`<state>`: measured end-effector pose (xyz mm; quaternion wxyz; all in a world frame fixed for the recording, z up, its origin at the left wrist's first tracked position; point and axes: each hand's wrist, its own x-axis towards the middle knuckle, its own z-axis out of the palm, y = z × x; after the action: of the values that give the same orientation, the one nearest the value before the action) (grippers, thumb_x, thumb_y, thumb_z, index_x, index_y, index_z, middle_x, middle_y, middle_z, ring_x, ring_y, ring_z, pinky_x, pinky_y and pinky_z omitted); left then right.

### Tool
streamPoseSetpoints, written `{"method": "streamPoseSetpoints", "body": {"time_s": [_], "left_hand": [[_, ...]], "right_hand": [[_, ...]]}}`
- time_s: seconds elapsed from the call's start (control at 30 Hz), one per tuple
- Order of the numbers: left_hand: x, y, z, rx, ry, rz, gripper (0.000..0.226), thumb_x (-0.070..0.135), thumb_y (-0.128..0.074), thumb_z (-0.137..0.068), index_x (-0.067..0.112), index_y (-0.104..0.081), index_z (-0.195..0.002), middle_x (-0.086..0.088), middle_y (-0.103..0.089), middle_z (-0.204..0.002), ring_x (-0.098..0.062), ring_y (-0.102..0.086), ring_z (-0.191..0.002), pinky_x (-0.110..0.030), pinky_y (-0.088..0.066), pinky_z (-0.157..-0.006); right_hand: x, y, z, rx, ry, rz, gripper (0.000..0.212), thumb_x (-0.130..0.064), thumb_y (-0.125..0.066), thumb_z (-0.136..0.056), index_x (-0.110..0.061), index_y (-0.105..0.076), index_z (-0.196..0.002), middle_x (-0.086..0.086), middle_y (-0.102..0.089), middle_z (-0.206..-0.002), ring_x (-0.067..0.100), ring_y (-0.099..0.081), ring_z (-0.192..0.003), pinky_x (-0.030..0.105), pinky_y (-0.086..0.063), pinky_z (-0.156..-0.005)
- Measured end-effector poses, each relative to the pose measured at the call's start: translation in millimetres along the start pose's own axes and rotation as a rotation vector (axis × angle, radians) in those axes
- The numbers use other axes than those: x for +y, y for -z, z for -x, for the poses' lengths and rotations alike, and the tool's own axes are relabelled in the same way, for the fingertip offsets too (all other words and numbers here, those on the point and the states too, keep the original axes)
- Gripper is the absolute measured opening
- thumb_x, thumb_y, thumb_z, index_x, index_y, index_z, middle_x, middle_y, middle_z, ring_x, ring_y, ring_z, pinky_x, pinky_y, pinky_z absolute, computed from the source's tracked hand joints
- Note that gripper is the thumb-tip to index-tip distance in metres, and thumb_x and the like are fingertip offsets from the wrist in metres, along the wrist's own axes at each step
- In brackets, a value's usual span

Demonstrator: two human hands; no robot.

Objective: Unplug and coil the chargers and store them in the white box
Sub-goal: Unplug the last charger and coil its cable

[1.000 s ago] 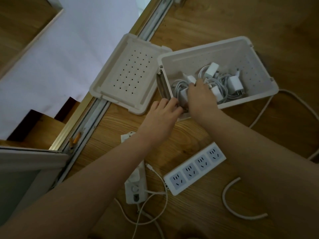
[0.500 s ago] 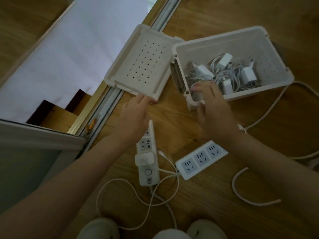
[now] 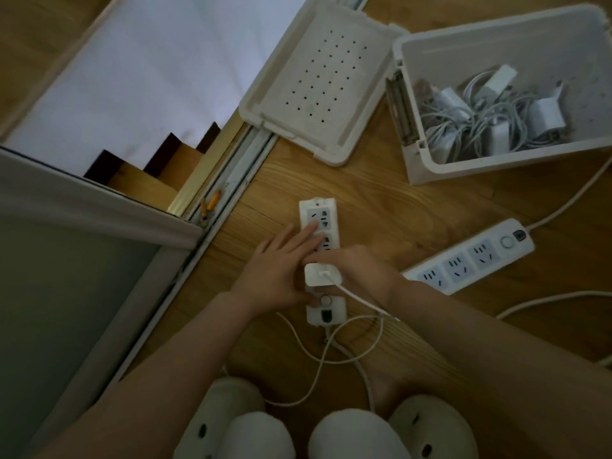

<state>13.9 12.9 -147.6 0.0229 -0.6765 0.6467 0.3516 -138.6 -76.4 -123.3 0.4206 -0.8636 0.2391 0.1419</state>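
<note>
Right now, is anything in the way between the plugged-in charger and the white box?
Nothing visible. The white box is open, its lid lying beside it, and bare floor lies between. The charger, gripped by the right hand, is plugged into the strip that the left hand presses down.
</note>
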Motion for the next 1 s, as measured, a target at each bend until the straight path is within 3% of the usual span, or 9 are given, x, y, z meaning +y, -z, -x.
{"method": "streamPoseSetpoints", "body": {"time_s": [0.17,0.33,0.5,0.57,0.67,0.83,0.93,1.0], "left_hand": [[4,0,1,-0.018,0.040,-0.034,0.104,0.062,-0.066,-0.072,0.040,0.002,-0.148,0.027,0.017,-0.151,-0.022,0.000,-0.145,-0.044,-0.010,-0.114],[10,1,1,0.009,0.096,-0.113,0.101,0.065,-0.062,-0.073,0.041,0.003,-0.147,0.023,0.014,-0.154,-0.029,-0.008,-0.144,-0.050,-0.011,-0.115],[11,-1,-1,0.003,0.118,-0.138,0.104,0.067,-0.061,-0.072,0.041,0.004,-0.148,0.022,0.015,-0.155,-0.029,-0.010,-0.144,-0.053,-0.008,-0.115],[10,-4,0,0.012,0.107,-0.136,0.106,0.067,-0.062,-0.070,0.042,0.005,-0.147,0.022,0.014,-0.155,-0.028,-0.014,-0.143,-0.053,-0.011,-0.115],[12,0,-1,0.015,0.102,-0.136,0.105,0.064,-0.065,-0.070,0.042,0.002,-0.147,0.021,0.012,-0.156,-0.027,-0.015,-0.143,-0.053,-0.010,-0.115],[27,8,1,-0.039,0.162,-0.169,0.105,0.060,-0.067,-0.072,0.037,0.001,-0.149,0.016,0.008,-0.157,-0.028,-0.009,-0.144,-0.057,0.001,-0.112],[39,23,-3,-0.106,0.228,-0.122,0.079,0.039,-0.064,-0.085,0.032,-0.017,-0.148,0.009,-0.005,-0.159,-0.028,-0.007,-0.145,-0.058,0.004,-0.112],[52,40,-6,-0.075,0.302,0.039,0.043,0.024,-0.053,-0.093,0.029,-0.046,-0.135,0.003,-0.033,-0.150,-0.027,-0.022,-0.140,-0.058,-0.002,-0.112]], "right_hand": [[-5,1,3,0.023,0.000,0.030,0.034,-0.031,-0.063,-0.085,-0.024,-0.059,-0.118,-0.003,-0.063,-0.119,0.014,-0.059,-0.108,0.020,-0.043,-0.084],[-9,1,5,0.034,0.000,-0.027,0.033,-0.028,-0.068,-0.082,-0.021,-0.063,-0.113,-0.001,-0.067,-0.112,0.015,-0.063,-0.102,0.031,-0.049,-0.087],[-21,18,14,0.024,0.042,0.078,0.048,-0.028,-0.064,-0.086,-0.024,-0.051,-0.132,0.001,-0.058,-0.128,0.017,-0.056,-0.116,0.027,-0.042,-0.098],[-21,29,24,0.060,0.038,0.065,0.048,-0.025,-0.064,-0.087,-0.025,-0.050,-0.133,0.001,-0.060,-0.126,0.012,-0.058,-0.111,0.020,-0.044,-0.093],[-15,41,38,0.199,0.053,-0.005,0.044,-0.022,-0.070,-0.082,-0.022,-0.059,-0.124,-0.001,-0.069,-0.109,-0.003,-0.055,-0.088,-0.002,-0.038,-0.069],[-12,50,51,0.218,0.022,-0.020,0.046,-0.015,-0.068,-0.084,-0.021,-0.055,-0.128,-0.002,-0.067,-0.110,-0.006,-0.048,-0.085,-0.003,-0.035,-0.067],[-14,59,57,0.196,-0.003,0.018,0.052,-0.017,-0.065,-0.087,-0.022,-0.045,-0.135,-0.002,-0.058,-0.124,0.005,-0.052,-0.101,0.007,-0.037,-0.078],[-18,67,63,0.222,-0.004,0.087,0.058,-0.015,-0.065,-0.086,-0.024,-0.040,-0.138,-0.002,-0.054,-0.129,0.015,-0.053,-0.113,0.025,-0.042,-0.090]]}}
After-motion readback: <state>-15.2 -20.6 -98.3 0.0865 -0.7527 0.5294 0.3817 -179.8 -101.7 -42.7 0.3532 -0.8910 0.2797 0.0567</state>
